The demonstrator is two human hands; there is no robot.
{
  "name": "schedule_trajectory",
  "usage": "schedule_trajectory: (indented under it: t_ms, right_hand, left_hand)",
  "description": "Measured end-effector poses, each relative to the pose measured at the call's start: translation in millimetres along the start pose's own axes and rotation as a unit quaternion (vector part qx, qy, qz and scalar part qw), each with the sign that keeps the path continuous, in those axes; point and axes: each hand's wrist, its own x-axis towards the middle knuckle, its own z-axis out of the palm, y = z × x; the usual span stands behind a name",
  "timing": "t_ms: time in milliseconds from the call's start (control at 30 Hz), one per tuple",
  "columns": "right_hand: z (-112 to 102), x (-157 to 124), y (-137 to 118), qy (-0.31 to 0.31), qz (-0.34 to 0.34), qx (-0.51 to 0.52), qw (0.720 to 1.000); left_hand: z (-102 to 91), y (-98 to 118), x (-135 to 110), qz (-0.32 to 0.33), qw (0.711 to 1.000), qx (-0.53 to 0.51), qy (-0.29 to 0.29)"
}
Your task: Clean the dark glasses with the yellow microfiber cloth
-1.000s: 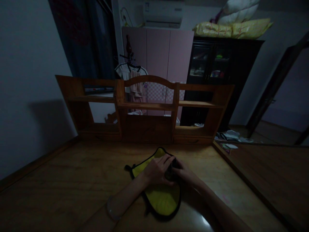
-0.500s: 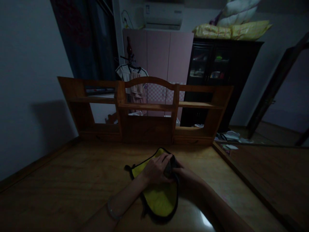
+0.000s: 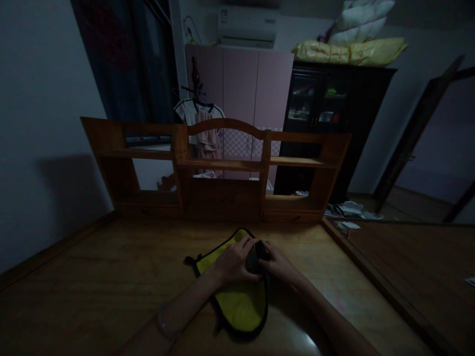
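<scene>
A yellow cloth with black trim [image 3: 237,301] lies on the wooden bed platform [image 3: 111,277] in front of me. My left hand [image 3: 233,261] rests on the cloth's upper part, fingers curled round a small dark object [image 3: 253,258]. My right hand [image 3: 276,262] meets it from the right, fingers closed on the same dark object. What the dark thing is cannot be made out in the dim light. A bracelet sits on my left wrist.
A wooden headboard with shelves [image 3: 218,168] stands across the platform's far edge. Behind it are a pink wardrobe [image 3: 256,84], a dark glass-door cabinet [image 3: 326,113] with bundles on top, and hanging clothes [image 3: 200,123]. Papers lie on the floor [image 3: 349,210] at right.
Both hands and the cloth have shifted slightly left and up in the view as my head turned. The grip on the dark object looks the same.
</scene>
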Motion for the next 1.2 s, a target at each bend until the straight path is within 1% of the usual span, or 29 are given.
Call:
schedule_trajectory:
  t_ms: [67,133,233,333,433,500,667,833,1000,1200]
  right_hand:
    - [-2.9,1.1,-4.1,0.013,0.016,-0.012,1.0]
    - [-8.3,2.3,-10.0,0.027,0.036,0.002,0.999]
    - [-19.7,3.4,-15.9,0.035,0.104,0.052,0.993]
    - [-27.9,3.9,-13.9,0.03,0.166,0.075,0.983]
    - [-26.2,4.8,-6.8,0.01,0.177,0.08,0.981]
    - [-20.7,5.5,-1.6,-0.008,0.165,0.09,0.982]
    - [-6.1,4.2,8.2,-0.041,0.085,0.152,0.984]
    - [2.9,1.0,13.1,-0.035,0.068,0.204,0.976]
    - [8.2,2.8,19.5,-0.019,0.072,0.197,0.977]
    - [8.0,3.4,26.4,-0.028,0.034,0.204,0.978]
  left_hand:
    - [-0.4,0.7,0.2,-0.002,1.0,0.001,0.004]
    - [-0.4,0.6,0.6,-0.004,1.0,0.008,0.013]
    - [0.4,0.2,1.1,-0.008,0.999,0.023,0.026]
    - [0.4,0.9,1.3,-0.014,0.999,0.033,0.025]
    - [-1.2,2.6,1.4,-0.018,0.999,0.036,0.024]
    - [-1.9,3.3,1.7,-0.014,0.999,0.036,0.022]
    - [-1.7,1.6,1.6,-0.007,1.0,0.029,-0.002]
    - [-5.1,-2.5,1.4,0.006,1.0,0.021,-0.021]
    - [-9.0,-3.9,3.0,0.01,0.999,0.023,-0.028]
    - [-4.7,-6.2,2.9,0.018,0.999,0.026,-0.024]
